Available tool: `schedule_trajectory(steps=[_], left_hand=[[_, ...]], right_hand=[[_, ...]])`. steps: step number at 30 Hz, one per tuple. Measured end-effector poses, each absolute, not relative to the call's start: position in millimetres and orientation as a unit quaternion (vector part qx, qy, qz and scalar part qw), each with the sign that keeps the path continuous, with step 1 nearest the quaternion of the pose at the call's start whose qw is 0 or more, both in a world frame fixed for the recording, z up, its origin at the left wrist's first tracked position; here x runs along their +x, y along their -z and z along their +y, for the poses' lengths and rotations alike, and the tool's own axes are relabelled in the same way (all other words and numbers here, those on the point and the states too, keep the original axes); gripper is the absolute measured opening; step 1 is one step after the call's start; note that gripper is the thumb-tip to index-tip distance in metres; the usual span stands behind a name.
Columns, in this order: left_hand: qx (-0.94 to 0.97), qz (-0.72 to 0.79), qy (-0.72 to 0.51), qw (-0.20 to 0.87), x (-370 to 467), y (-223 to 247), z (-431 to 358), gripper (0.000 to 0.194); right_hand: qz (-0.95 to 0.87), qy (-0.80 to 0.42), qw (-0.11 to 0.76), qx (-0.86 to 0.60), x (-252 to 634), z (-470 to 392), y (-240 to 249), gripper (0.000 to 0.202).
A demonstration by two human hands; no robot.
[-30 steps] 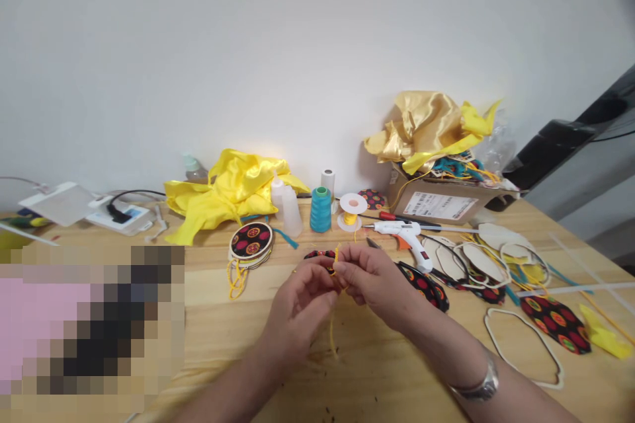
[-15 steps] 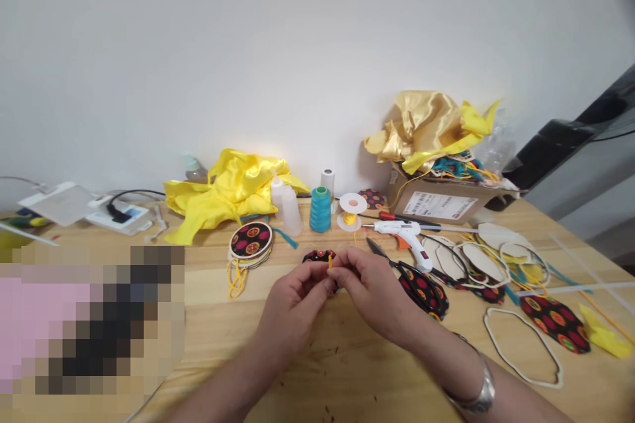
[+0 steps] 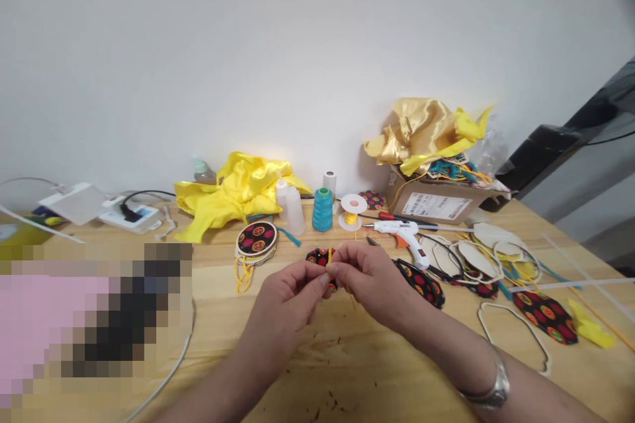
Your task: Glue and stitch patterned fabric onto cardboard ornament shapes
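Observation:
Both hands meet over the middle of the table, fingers pinched. My left hand [image 3: 294, 292] is closed on a small black patterned fabric piece [image 3: 317, 256], mostly covered by the fingers. Thumb and forefinger of my right hand [image 3: 366, 281] pinch a yellow cord [image 3: 331, 255] that lies across that fabric; a thin end hangs below the hand. Just right of my right hand lie black-handled scissors [image 3: 414, 271], partly hidden, on another patterned fabric piece [image 3: 426, 289]. A white hot glue gun [image 3: 404, 235] rests behind them.
Behind the hands stand a teal thread cone [image 3: 322, 211], a yellow cord spool [image 3: 351, 218] and white bottles [image 3: 294, 211]. Yellow satin [image 3: 233, 185] lies left, near a fabric-covered hoop [image 3: 256, 240]. A cardboard box [image 3: 426, 201] and wooden frames [image 3: 516, 337] are right. A blurred-out area covers the lower left.
The view has shifted slightly. My hands stay together at the fabric piece; the yellow cord now lies across it and a loose end shows beneath my right hand.

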State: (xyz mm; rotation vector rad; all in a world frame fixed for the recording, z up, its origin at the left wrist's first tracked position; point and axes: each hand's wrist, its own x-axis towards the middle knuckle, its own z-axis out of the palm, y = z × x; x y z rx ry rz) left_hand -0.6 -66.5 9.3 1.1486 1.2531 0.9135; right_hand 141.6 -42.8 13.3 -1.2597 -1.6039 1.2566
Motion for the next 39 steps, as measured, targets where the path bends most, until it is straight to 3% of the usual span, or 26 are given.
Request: schedule_trajectory(steps=[10,21,33,39], left_hand=[[0.428,0.514,-0.416,0.615,2,28,-68,0.023],[0.357,0.470,-0.399,0.701,-4,35,-59,0.020],[0.348,0.468,-0.406,0.703,-3,34,-63,0.016],[0.357,0.494,-0.419,0.673,-4,32,-63,0.014]], right_hand=[[-0.578,-0.519,0.364,-0.513,144,-49,23,0.012],[-0.531,-0.583,0.369,-0.492,146,-49,23,0.012],[-0.567,-0.553,0.363,-0.491,147,-50,26,0.010],[-0.643,-0.492,0.307,-0.501,157,-49,16,0.019]])
